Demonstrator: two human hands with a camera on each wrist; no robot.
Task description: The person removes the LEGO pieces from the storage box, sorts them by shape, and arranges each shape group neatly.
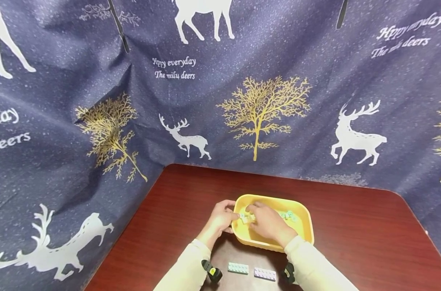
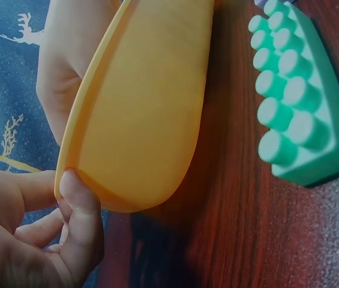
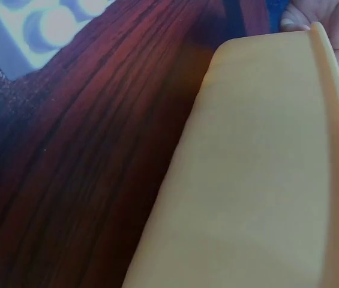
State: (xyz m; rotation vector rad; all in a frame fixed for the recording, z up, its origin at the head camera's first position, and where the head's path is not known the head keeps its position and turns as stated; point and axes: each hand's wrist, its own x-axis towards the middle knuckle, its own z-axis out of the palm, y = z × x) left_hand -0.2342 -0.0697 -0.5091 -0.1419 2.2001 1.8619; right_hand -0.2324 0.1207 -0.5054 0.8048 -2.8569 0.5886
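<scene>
My left hand [image 1: 222,217] holds the left end of a yellow plastic bin [image 1: 255,242]; in the left wrist view its thumb and fingers pinch the bin's rim [image 2: 73,129]. Over that same rim reaches my right hand [image 1: 268,221], its fingers down inside the bin around pale yellow toy bricks [image 1: 247,219]. I cannot tell whether it grips one of them. Small mint-green pieces [image 1: 289,216] lie in the bin to the right of this hand. From the right wrist, the bin's outer wall [image 3: 265,144] hides the fingers.
Between my forearms, in front of the bin, a mint-green studded brick [image 1: 238,268] and a lilac one [image 1: 265,274] lie side by side on the reddish-brown table [image 1: 366,230]. A dark blue cloth [image 1: 213,93] with deer and trees hangs behind the table and along its left.
</scene>
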